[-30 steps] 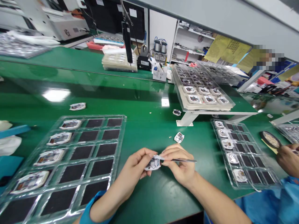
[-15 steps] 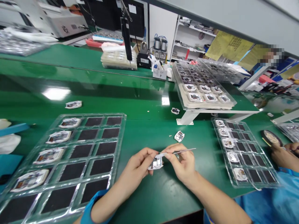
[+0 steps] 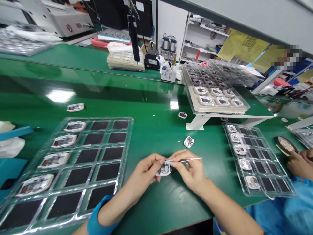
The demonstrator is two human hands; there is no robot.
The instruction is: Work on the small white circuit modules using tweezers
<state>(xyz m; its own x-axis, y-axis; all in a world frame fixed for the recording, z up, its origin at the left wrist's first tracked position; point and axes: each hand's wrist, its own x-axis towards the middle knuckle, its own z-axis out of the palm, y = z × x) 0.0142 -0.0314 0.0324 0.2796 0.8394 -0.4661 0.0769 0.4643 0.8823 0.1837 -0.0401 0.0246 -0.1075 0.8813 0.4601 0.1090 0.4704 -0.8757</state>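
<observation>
Here, low in the middle of the head view, the left hand [image 3: 144,171] pinches a small white circuit module [image 3: 163,169] between thumb and fingertips, just above the green bench [image 3: 151,107]. The right hand [image 3: 189,171] is closed around slim metal tweezers [image 3: 188,159], whose long axis runs from 3 o'clock in toward 9 o'clock, the tips touching the module's upper edge. The module thus lies at 9 o'clock from the right fingers and at 3 o'clock from the left ones; both hands are at it, the left bearing it. A loose module [image 3: 188,141] lies on the bench at 12 o'clock from the hands, near but apart. At 9 o'clock lies a clear compartment tray [image 3: 122,153]: its leftmost column holds four modules, the other compartments show only dark pads. At 3 o'clock a second clear tray [image 3: 269,182] holds five modules down its left column. At 1 o'clock a raised stack of trays [image 3: 195,109], filled with modules, sits on a white stand. At the right edge another person's hand [image 3: 299,163] rests beside a round dark dish [image 3: 285,145].
</observation>
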